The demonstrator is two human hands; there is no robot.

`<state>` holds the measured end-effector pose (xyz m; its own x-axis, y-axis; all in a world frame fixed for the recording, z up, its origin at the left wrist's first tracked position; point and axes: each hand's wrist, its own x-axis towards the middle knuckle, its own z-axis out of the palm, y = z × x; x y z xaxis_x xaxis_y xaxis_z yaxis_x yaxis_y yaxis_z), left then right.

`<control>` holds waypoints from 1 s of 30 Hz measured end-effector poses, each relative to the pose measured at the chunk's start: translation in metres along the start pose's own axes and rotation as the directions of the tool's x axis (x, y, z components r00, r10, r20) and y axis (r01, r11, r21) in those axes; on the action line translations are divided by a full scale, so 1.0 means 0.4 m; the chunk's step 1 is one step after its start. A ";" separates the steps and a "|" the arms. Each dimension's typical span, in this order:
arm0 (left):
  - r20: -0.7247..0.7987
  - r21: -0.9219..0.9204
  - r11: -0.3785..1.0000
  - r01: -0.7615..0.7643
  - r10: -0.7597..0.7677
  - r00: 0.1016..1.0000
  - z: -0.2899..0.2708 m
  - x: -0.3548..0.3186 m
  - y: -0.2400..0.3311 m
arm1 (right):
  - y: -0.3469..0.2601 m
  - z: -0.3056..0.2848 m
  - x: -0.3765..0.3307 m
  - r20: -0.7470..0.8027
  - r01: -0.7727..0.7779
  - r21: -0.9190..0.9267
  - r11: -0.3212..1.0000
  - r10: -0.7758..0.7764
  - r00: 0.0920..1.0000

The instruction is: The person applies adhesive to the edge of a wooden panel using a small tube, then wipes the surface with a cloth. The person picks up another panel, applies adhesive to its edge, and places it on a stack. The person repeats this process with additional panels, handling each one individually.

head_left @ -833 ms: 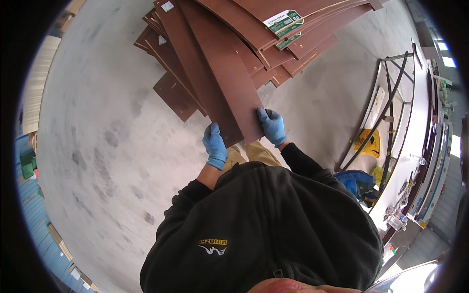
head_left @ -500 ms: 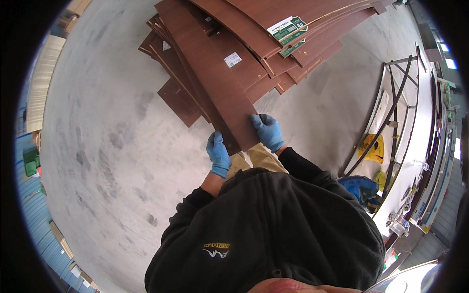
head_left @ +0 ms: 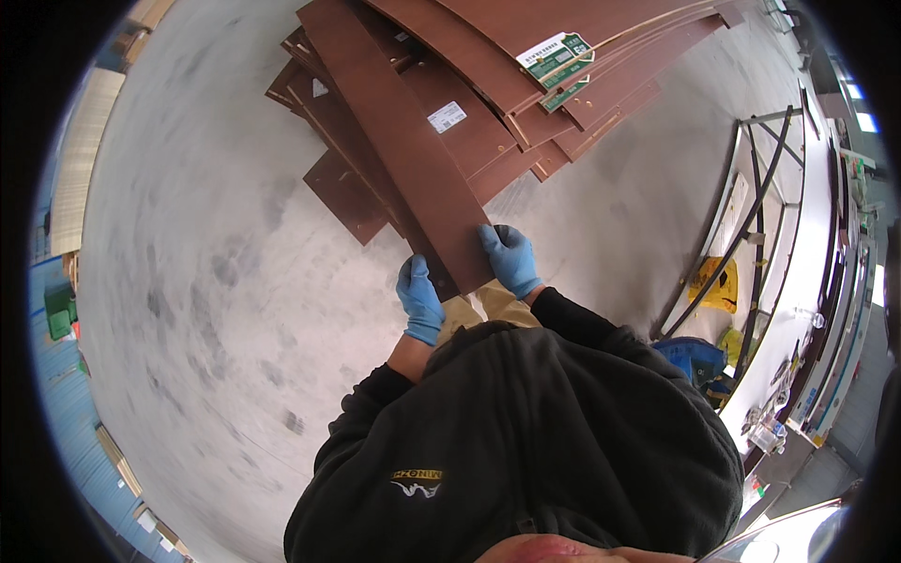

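Note:
Both of my hands wear blue gloves and grip the near end of a long reddish-brown wooden panel (head_left: 405, 141). My left hand (head_left: 420, 298) is closed on its left edge, and my right hand (head_left: 510, 258) is closed on its right edge. The panel stretches away from me, its far part over a loose stack of similar brown panels (head_left: 554, 131). A white label (head_left: 447, 117) shows on one stacked panel just right of the held one. Green-and-white labels (head_left: 556, 60) mark panels farther right. My fingertips under the panel are hidden.
Grey concrete floor (head_left: 216, 310) surrounds the stack. To the right stands a long white-topped table (head_left: 798, 319) on a dark metal frame, with a yellow bag (head_left: 715, 284) and a blue container (head_left: 693, 359) by it. Pale boards (head_left: 86, 159) lie along the far left.
The near end of the held panel has shifted slightly right and widened in view, apparently tilting a little. Both hands keep their hold and have moved only slightly.

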<state>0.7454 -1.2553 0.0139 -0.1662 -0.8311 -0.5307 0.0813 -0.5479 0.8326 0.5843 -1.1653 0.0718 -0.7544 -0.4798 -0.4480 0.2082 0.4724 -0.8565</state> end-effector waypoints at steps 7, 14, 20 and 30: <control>0.082 0.005 1.000 0.008 -0.008 0.997 0.014 0.003 -0.006 | -0.073 -0.045 -0.011 0.047 0.145 -0.330 0.933 -0.137 0.989; 0.171 -0.020 0.995 0.094 -0.089 0.981 0.052 -0.003 -0.010 | -0.099 -0.076 -0.025 0.050 0.301 -0.514 0.804 -0.321 0.946; 0.162 -0.030 0.991 0.133 -0.126 0.979 0.076 -0.015 0.006 | -0.121 -0.114 -0.008 0.156 0.303 -0.604 0.737 -0.264 0.952; 0.157 -0.072 0.995 0.075 -0.063 0.986 0.036 0.002 -0.018 | -0.132 -0.114 0.061 0.465 0.458 -0.651 0.605 -0.159 0.871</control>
<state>0.7305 -1.2505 0.0098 -0.3228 -0.7697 -0.5508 0.1387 -0.6141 0.7769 0.5265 -1.1680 0.1178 -0.4008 -0.8368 -0.3729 -0.6248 0.5474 -0.5568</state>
